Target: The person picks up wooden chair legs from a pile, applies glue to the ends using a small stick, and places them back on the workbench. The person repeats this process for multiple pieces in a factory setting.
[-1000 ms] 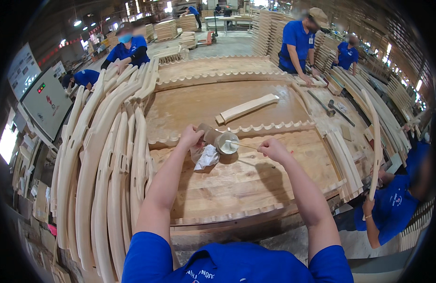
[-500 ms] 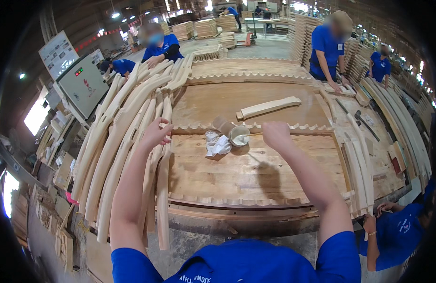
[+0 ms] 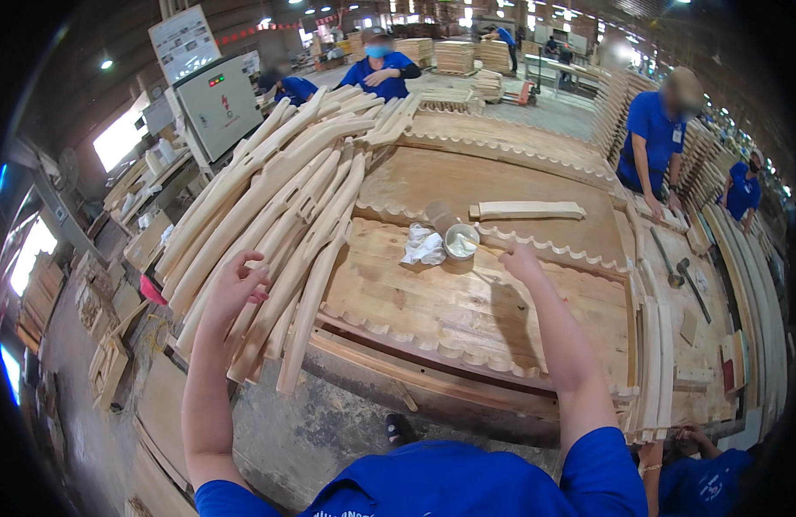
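Observation:
My right hand (image 3: 523, 262) is closed around a thin wooden stick (image 3: 491, 251), whose far end reaches into a small round cup (image 3: 461, 241) of white paste. Beside the cup lie a crumpled white cloth or paper (image 3: 424, 246) and a brownish translucent container (image 3: 439, 214). My left hand (image 3: 234, 291) hovers over the near part of a big pile of curved wooden chair-leg-like pieces (image 3: 273, 185). Its fingers are loosely bent and apart, and nothing is in it. A single short wooden piece (image 3: 531, 210) rests on the worktop behind the cup.
Scalloped wooden strips (image 3: 553, 247) cross the wooden worktop (image 3: 415, 297). More long pieces (image 3: 656, 362) lie along its right side, near hammers (image 3: 676, 277). A co-worker (image 3: 385, 69) stands beyond the pile, another (image 3: 652, 138) at the far right. A grey electrical cabinet (image 3: 217, 108) stands at the left.
The view has turned left, so the bench appears shifted right. My left hand has moved left along the pile, away from the cup. My right hand still holds the stick in the cup.

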Available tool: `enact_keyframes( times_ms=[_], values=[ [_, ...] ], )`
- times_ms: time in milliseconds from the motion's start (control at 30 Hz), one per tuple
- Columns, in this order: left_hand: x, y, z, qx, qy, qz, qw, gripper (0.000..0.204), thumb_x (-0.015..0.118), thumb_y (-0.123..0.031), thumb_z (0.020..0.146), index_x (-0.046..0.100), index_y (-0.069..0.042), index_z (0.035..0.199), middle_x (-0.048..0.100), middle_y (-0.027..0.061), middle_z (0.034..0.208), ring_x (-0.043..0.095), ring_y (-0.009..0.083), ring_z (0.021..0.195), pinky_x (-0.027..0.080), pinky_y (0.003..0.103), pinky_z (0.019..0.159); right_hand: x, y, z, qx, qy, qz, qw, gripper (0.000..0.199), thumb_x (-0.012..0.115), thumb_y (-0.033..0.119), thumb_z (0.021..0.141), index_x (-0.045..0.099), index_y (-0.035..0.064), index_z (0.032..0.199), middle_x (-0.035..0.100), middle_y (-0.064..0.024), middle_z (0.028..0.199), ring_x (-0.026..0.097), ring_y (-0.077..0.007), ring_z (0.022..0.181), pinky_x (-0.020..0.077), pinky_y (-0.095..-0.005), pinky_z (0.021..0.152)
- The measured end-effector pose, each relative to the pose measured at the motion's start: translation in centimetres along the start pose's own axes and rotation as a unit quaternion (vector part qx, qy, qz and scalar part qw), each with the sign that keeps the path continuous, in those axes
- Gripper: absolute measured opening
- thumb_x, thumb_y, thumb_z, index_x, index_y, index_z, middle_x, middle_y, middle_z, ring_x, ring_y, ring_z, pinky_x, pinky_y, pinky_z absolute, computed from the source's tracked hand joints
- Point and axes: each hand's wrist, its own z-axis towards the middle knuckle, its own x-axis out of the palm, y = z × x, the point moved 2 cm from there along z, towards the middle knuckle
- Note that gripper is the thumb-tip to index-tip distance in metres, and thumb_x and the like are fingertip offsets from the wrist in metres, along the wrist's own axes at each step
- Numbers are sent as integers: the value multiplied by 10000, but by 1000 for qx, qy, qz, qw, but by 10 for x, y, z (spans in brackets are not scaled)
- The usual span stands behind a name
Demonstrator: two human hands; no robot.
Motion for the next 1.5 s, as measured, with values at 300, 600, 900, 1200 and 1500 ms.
enact_keyframes(
  times_ms=[300, 600, 900, 1200, 1500],
  values=[
    [-56, 7, -48, 12, -102, -41, 994, 372, 573, -306, 895, 492, -84, 1183, 611, 80, 837, 626, 125, 614, 500, 223, 543, 26, -18, -26, -45, -68, 227, 971, 213, 630, 195, 744, 649, -12, 789, 590, -78, 647, 561, -185, 594, 457, -320, 583],
    [-112, 25, -15, 82, -166, 71, 980, 411, 619, -286, 828, 514, -92, 1175, 627, 69, 849, 623, 169, 713, 502, 288, 639, 28, -11, -33, -95, -201, 39, 974, 175, 583, 140, 764, 636, 3, 860, 644, -187, 815, 624, -327, 784, 478, -412, 705],
    [-161, 44, 85, 64, -212, 504, 835, 540, 614, -343, 775, 478, -97, 1236, 483, 143, 1261, 367, 314, 1248, 365, 483, 985, 50, 3, -52, -5, -228, 113, 967, 114, 622, 85, 727, 602, -9, 789, 632, -139, 761, 595, -228, 668, 469, -352, 631],
    [-169, 47, 179, -24, -138, 480, 866, 534, 621, -328, 724, 538, -59, 1179, 599, 174, 1134, 587, 295, 1053, 468, 408, 898, 84, 20, -66, 11, -262, 199, 944, 138, 594, 118, 785, 627, -13, 813, 625, -86, 676, 596, -157, 633, 465, -293, 597],
    [-211, 56, 129, 100, -131, 334, 928, 449, 704, -358, 679, 625, 0, 939, 637, 101, 835, 620, 213, 805, 488, 343, 731, 92, 29, -66, 59, -199, 315, 926, 132, 616, 111, 780, 617, -18, 809, 619, -81, 675, 582, -138, 634, 463, -293, 592]
  ],
)
